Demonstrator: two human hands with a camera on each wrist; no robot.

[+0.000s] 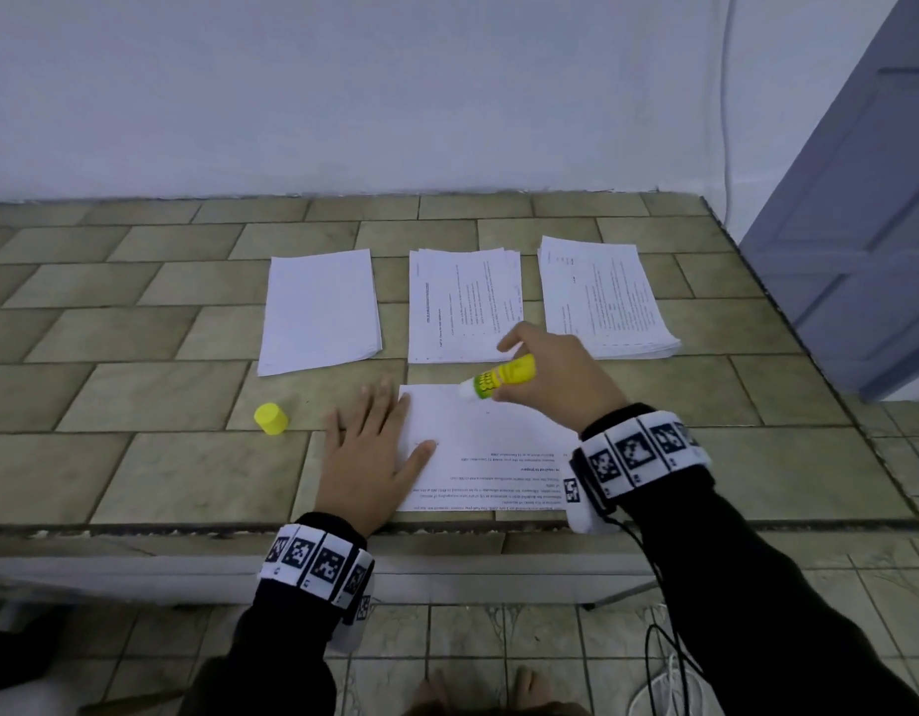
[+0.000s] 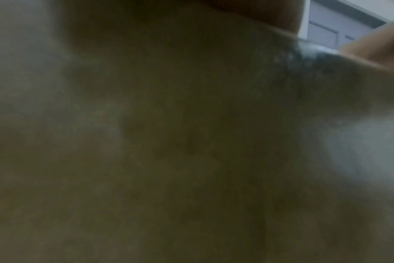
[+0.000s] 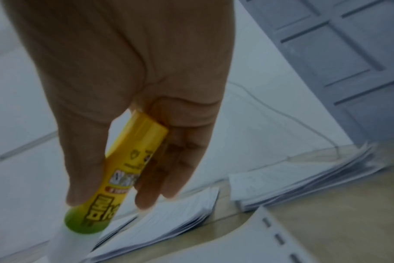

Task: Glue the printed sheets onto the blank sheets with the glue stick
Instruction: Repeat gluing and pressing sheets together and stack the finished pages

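Three paper stacks beyond the fingertips: one blank stack (image 1: 320,311), two printed stacks (image 1: 465,304) (image 1: 604,297). One single printed sheet (image 1: 491,452) under the left fingers. One glue stick (image 1: 501,378) between the right fingers. One yellow cap (image 1: 271,419) left of the left fingers. Two hands: left hand (image 1: 377,452), right hand (image 1: 555,377).

Most of this view is showing as a dark, blurry olive-brown smear, and I cannot tell what surface is filling it. A grey panelled door (image 2: 333,26) is peeking in at the top right corner. Just right of the door, a finger (image 2: 376,46) is reaching in from the edge. Below the door, a pale grey patch is glowing at the right side, too blurred to identify.
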